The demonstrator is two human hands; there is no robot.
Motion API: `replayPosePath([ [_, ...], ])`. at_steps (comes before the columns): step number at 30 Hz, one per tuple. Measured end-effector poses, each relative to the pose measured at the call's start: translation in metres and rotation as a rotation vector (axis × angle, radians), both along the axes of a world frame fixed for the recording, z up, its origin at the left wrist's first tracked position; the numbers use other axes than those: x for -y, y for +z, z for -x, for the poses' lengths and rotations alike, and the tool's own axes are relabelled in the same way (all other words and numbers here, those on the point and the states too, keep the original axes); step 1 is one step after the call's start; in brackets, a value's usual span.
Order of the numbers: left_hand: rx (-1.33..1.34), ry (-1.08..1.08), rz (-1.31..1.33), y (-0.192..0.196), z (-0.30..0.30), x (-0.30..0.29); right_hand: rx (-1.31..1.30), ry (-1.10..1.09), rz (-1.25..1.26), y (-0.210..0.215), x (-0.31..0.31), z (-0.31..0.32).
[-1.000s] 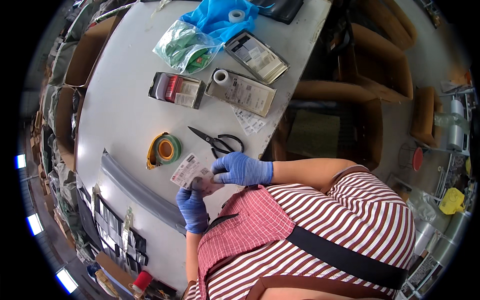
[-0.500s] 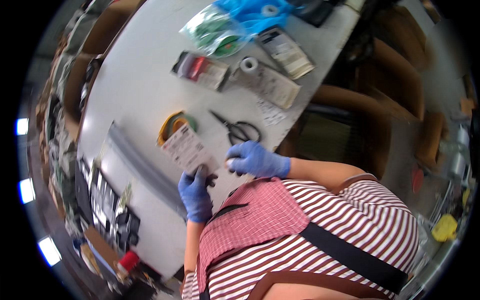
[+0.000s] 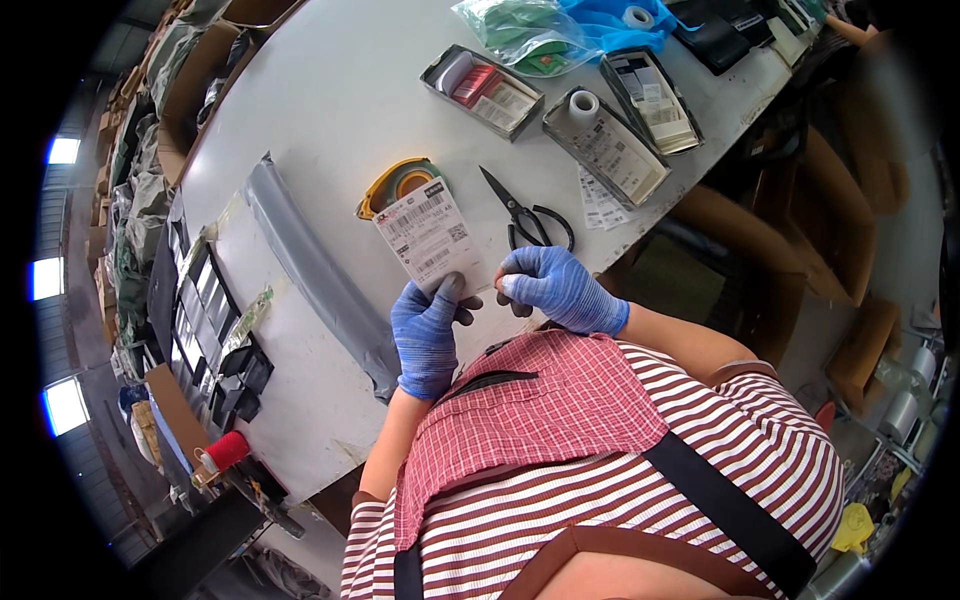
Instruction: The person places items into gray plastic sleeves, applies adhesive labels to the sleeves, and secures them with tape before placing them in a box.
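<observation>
Left hand [image 3: 425, 335] is pinching the printed label [image 3: 428, 232] near its lower edge, thumb on the print; label is sitting left of the scissors [image 3: 521, 212]. Right hand [image 3: 562, 288] is curling, thumb against fingers, just below the scissors; can't tell if it's pinching anything. Risk: one-edge grip could be letting the sheet flop or crease; if its back is tacky, it could be snagging the tape dispenser [image 3: 393, 183], also left of the scissors. Pose: left forearm is rising from lower left of the scissors, right one is angling in from lower right.
</observation>
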State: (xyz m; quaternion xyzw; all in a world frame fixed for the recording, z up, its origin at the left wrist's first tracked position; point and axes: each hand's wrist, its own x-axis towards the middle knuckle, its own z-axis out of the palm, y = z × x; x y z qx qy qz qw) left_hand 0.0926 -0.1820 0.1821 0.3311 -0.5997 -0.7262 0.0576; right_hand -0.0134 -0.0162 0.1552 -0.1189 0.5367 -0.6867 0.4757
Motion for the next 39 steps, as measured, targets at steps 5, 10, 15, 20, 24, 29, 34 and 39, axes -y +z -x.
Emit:
replayPosePath([
  [5, -0.002, -0.024, -0.030, -0.002, -0.003, 0.004, -0.027, 0.015, -0.008, 0.000, 0.004, -0.003],
  [10, -0.021, -0.015, -0.042, -0.003, -0.005, 0.006, 0.030, 0.044, -0.017, 0.001, 0.004, -0.005],
  [15, 0.012, -0.051, -0.113, -0.004, -0.010, 0.012, 0.009, 0.062, -0.029, 0.007, 0.006, -0.008],
  [20, -0.181, -0.049, 0.849, -0.006, -0.001, 0.010, -0.045, -0.078, 0.000, 0.003, 0.008, -0.015],
  [24, -0.067, -0.274, 0.251, 0.001, -0.011, 0.006, -0.160, -0.037, 0.019, -0.003, 0.012, -0.019],
  [29, 0.008, -0.323, -0.041, -0.003, -0.014, 0.008, -0.621, -0.065, 0.004, -0.006, 0.008, -0.020],
  [34, 0.040, -0.298, -0.099, 0.004, -0.017, 0.015, -0.789, -0.043, -0.039, -0.001, 0.010, -0.026],
  [39, 0.217, -0.325, -0.015, 0.012, -0.034, 0.052, -0.959, 0.016, -0.126, -0.005, 0.008, -0.036],
])
